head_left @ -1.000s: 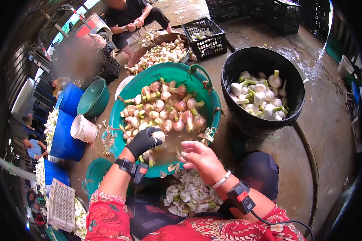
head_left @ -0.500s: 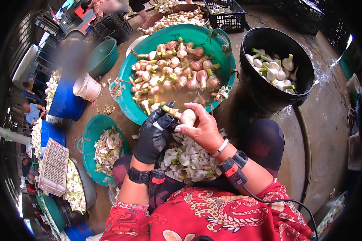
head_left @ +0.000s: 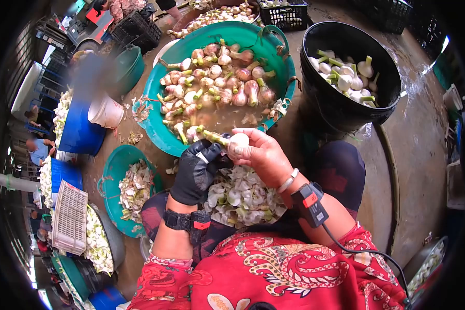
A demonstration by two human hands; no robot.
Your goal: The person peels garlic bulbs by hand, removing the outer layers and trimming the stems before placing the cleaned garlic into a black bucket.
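Note:
A garlic bulb with a green stem is between my two hands, its stem pointing up and left. My left hand, in a black glove, is closed round the stem side; a dark object at its fingertips is too small to make out. My bare right hand grips the pale bulb with thumb and fingers. Just beyond is a large green tub of murky water with many unpeeled bulbs. Below my hands lies a heap of peeled skins.
At the right stands a black bucket holding white bulbs. A smaller green basin of skins is at the left, near a white crate and blue containers. Other people are at the far left. A hose runs along the floor at right.
The view has shifted, so the tub and bucket sit slightly farther left. My right hand has turned on the bulb, and the bulb has moved slightly up against my left hand.

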